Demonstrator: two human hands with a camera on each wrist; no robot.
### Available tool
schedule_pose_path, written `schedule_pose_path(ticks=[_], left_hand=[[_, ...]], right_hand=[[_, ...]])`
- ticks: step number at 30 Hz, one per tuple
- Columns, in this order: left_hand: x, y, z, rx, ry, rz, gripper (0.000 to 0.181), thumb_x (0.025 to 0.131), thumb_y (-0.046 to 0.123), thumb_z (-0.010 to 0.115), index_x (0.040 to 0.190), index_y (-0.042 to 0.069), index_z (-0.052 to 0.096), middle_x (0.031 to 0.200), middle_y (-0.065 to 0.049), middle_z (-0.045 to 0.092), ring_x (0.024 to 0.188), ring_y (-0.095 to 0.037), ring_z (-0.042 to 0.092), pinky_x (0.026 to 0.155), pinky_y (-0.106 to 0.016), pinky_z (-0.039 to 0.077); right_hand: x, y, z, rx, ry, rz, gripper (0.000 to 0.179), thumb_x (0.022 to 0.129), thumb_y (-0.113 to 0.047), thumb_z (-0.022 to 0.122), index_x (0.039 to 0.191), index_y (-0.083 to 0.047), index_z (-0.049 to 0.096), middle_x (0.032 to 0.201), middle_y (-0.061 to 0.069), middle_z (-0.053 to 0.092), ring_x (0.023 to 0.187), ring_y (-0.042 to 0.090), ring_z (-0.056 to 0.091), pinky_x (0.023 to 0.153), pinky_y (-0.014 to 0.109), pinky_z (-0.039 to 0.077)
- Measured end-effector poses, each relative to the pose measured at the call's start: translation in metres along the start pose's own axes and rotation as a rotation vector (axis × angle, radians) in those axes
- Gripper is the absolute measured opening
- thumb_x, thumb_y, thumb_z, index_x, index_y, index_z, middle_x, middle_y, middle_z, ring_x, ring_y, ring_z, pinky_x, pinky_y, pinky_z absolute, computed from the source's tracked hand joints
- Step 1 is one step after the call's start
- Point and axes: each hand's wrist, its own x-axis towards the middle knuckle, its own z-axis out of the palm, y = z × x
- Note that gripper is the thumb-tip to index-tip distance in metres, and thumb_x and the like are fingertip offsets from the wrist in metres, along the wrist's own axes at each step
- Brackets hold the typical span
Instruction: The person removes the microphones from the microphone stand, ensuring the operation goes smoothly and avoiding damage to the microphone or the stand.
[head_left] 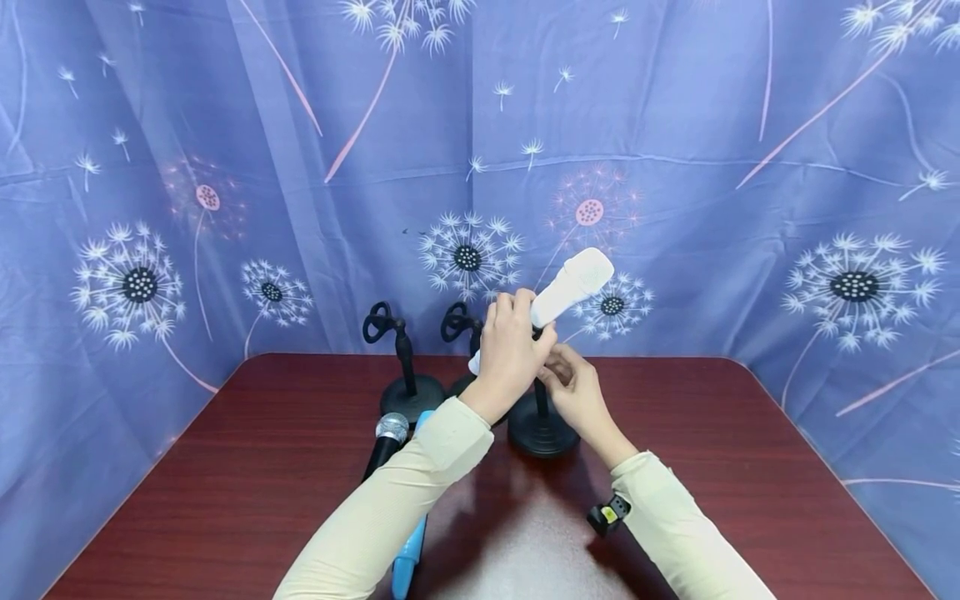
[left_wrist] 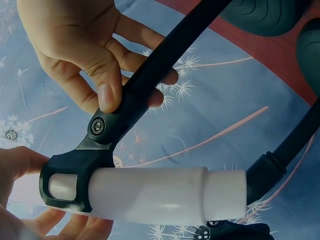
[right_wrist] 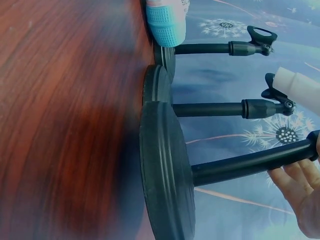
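My left hand (head_left: 508, 350) grips a white microphone (head_left: 570, 288) around its handle, tilted with its head up to the right. In the left wrist view the black clip (left_wrist: 67, 190) of a desk microphone stand wraps around the handle, with fingers of that hand behind it. Just below the clip, my right hand (head_left: 581, 398) holds the neck of the same stand, its thumb pressed on the black tube (left_wrist: 165, 50). The stand's round base (right_wrist: 167, 175) is on the table. In the head view my left hand hides most of the clip.
Two more black stands with bare clips, a left one (head_left: 405, 358) and a middle one (right_wrist: 210, 109), stand alongside. A black microphone (head_left: 386, 442) with a silver head and a blue microphone (head_left: 408, 550) lie on the dark red table (head_left: 225, 467), partly under my left sleeve. Behind hangs a dandelion-print curtain (head_left: 420, 100).
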Motion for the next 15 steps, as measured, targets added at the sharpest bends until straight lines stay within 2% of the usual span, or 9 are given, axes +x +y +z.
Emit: schedule_pose_path(ticks=[6, 15], left_hand=[[0.0003, -0.0003, 0.0004, 0.020, 0.011, 0.036, 0.037, 0.085, 0.017, 0.071, 0.113, -0.002, 0.057, 0.096, -0.014, 0.059, 0.084, -0.026, 0.056, 0.070, -0.036, 0.051], [0.0024, 0.0012, -0.0006, 0.076, 0.037, 0.066, 0.033, 0.083, 0.016, 0.070, 0.107, -0.002, 0.056, 0.091, -0.013, 0.060, 0.081, -0.026, 0.058, 0.073, -0.036, 0.051]], right_hand=[[0.0001, -0.0008, 0.0001, -0.018, 0.000, 0.000, 0.021, 0.090, 0.009, 0.059, 0.111, 0.008, 0.061, 0.100, 0.025, 0.066, 0.096, 0.037, 0.065, 0.075, 0.023, 0.051], [-0.0003, -0.0011, 0.0008, -0.011, -0.002, -0.014, 0.021, 0.090, 0.009, 0.059, 0.111, 0.008, 0.060, 0.100, 0.024, 0.066, 0.096, 0.037, 0.065, 0.078, 0.026, 0.052]])
